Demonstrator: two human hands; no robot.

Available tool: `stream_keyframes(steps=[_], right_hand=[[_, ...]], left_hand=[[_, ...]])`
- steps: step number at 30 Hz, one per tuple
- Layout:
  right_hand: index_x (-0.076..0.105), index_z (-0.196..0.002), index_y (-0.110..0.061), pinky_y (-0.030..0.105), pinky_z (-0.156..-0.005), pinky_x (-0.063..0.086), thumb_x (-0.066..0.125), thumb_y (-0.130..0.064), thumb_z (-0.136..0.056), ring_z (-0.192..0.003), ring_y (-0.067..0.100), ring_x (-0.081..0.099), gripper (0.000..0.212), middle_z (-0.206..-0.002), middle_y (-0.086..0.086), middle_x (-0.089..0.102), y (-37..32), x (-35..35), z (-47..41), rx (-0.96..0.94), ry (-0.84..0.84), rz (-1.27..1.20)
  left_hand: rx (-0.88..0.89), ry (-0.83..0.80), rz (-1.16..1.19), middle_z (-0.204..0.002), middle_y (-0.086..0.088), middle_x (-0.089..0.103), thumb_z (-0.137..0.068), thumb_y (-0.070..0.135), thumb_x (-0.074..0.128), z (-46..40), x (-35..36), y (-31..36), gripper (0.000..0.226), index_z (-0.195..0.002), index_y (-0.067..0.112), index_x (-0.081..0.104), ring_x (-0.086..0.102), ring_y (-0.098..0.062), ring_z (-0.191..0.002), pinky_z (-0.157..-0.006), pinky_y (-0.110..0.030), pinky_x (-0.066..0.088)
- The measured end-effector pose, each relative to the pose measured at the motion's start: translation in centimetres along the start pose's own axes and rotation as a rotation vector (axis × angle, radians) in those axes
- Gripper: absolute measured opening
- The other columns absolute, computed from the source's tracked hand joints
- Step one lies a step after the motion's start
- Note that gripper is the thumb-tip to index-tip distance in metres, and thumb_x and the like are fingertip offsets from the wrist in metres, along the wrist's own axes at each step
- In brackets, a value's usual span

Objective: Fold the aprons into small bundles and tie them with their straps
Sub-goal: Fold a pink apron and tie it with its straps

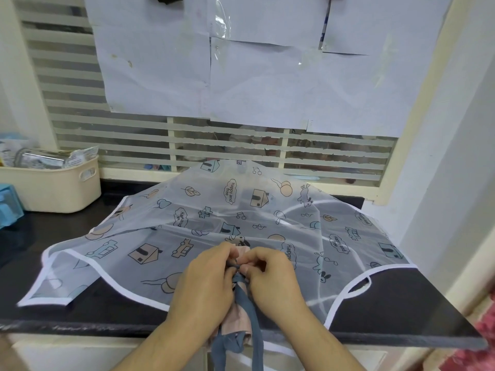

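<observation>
Left hand (207, 283) and right hand (270, 279) pinch blue straps (245, 301) directly between them atop the pink apron bundle (231, 324), straps trailing toward the person over the table (396, 303) edge.

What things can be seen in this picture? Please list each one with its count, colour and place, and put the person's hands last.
Translucent printed plastic apron with white edging: one, spread over the counter's middle.
Folded pink apron bundle with blue-grey straps: one, at the counter's front edge, between the hands.
Black stone counter: one, across the bottom.
Cream plastic basket: one, far left on the counter, holding packets.
Blue plastic object: one, left edge, partly out of view.
White paper sheets: several, taped over the slatted window.
Left hand: pinches a strap at the bundle's top.
Right hand: pinches the strap beside it.
</observation>
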State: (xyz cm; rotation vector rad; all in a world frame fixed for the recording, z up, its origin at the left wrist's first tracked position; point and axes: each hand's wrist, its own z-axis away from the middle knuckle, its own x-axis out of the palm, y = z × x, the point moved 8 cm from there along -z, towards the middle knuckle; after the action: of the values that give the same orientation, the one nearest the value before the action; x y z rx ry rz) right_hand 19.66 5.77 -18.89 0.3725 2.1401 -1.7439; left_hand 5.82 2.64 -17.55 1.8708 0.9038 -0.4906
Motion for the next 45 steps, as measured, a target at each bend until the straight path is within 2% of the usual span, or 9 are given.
stream_keyframes(steps=[2,5,7,11,14,18,26,35,45], right_hand=[[0.073,-0.072,-0.028,0.017,-0.06,0.047,0.058,0.007,-0.093,-0.054,-0.002,0.059,0.043,-0.066,-0.009,0.072,0.3,0.4,-0.1,0.061,-0.029,-0.051],[0.072,-0.078,-0.02,0.025,-0.066,0.05,0.057,0.001,-0.095,-0.063,0.003,0.06,0.031,-0.074,0.001,0.072,0.7,1.1,-0.6,0.052,-0.087,0.045],[0.07,-0.079,-0.021,0.03,-0.07,0.055,0.055,-0.001,-0.096,-0.069,0.007,0.063,0.031,-0.074,-0.002,0.071,0.8,1.5,-0.7,0.045,-0.136,0.066],[0.068,-0.081,-0.014,0.044,-0.076,0.063,0.056,-0.006,-0.096,-0.07,0.013,0.065,0.021,-0.065,-0.01,0.064,0.9,1.7,-1.0,0.06,-0.199,0.092],[0.068,-0.078,-0.012,0.037,-0.063,0.059,0.054,-0.003,-0.099,-0.06,0.015,0.061,0.026,-0.069,0.002,0.064,1.0,1.7,-0.9,0.127,-0.202,-0.004],[0.063,-0.078,-0.007,0.026,-0.048,0.045,0.047,0.001,-0.103,-0.042,0.013,0.049,0.03,-0.058,0.004,0.056,1.4,1.7,-0.4,0.246,-0.186,-0.203],[0.065,-0.074,-0.008,0.024,-0.045,0.033,0.052,0.001,-0.099,-0.045,0.012,0.039,0.029,-0.053,0.003,0.044,2.3,1.4,-0.7,0.31,-0.125,-0.295],[0.061,-0.057,-0.017,0.022,-0.051,0.033,0.055,0.003,-0.095,-0.044,0.005,0.042,0.044,-0.048,-0.008,0.05,2.2,1.6,-0.5,0.286,-0.116,-0.263],[0.07,-0.075,-0.015,0.027,-0.049,0.042,0.077,-0.013,-0.087,-0.047,0.01,0.05,0.014,-0.048,-0.01,0.053,3.3,-0.6,-0.2,0.239,-0.016,-0.009]], left_hand=[[0.047,0.016,-0.014,-0.103,0.018,0.061,-0.093,0.01,0.065,0.3,0.1,0.2,0.027,-0.105,0.034,0.059,0.06,-0.011,-0.1,-0.081,-0.041,0.054],[0.088,0.024,-0.017,-0.099,0.019,0.057,-0.09,0.007,0.064,0.5,0.2,0.0,0.028,-0.103,0.031,0.058,0.056,-0.008,-0.095,-0.076,-0.04,0.053],[0.088,0.014,-0.014,-0.098,0.02,0.056,-0.087,0.02,0.056,0.6,0.0,0.0,0.019,-0.102,0.032,0.058,0.054,-0.005,-0.094,-0.073,-0.036,0.053],[0.058,0.003,0.004,-0.103,0.02,0.054,-0.079,0.039,0.037,0.6,0.0,-0.1,0.041,-0.11,0.029,0.06,0.053,-0.006,-0.097,-0.076,-0.034,0.051],[0.023,0.02,0.002,-0.112,0.016,0.048,-0.094,0.019,0.059,0.6,0.0,-0.2,0.032,-0.119,0.034,0.047,0.057,-0.012,-0.096,-0.074,-0.039,0.053],[0.045,0.088,0.02,-0.11,0.011,0.034,-0.096,0.018,0.068,1.4,-0.7,0.2,0.037,-0.111,0.034,0.037,0.059,-0.015,-0.07,-0.055,-0.043,0.054],[0.136,-0.013,-0.086,-0.1,0.015,0.044,-0.094,0.044,0.063,1.5,0.8,-0.2,0.017,-0.1,0.029,0.058,0.057,-0.008,-0.085,-0.068,-0.036,0.055],[0.22,0.096,-0.276,-0.078,0.01,0.057,-0.084,0.027,0.081,1.5,0.4,1.0,0.024,-0.081,0.026,0.057,0.06,-0.018,-0.068,-0.05,-0.034,0.045],[-0.12,0.033,0.037,-0.081,0.011,0.056,-0.086,0.009,0.069,0.6,0.2,-3.4,0.028,-0.071,0.027,0.054,0.055,-0.008,-0.076,-0.07,-0.043,0.053]])
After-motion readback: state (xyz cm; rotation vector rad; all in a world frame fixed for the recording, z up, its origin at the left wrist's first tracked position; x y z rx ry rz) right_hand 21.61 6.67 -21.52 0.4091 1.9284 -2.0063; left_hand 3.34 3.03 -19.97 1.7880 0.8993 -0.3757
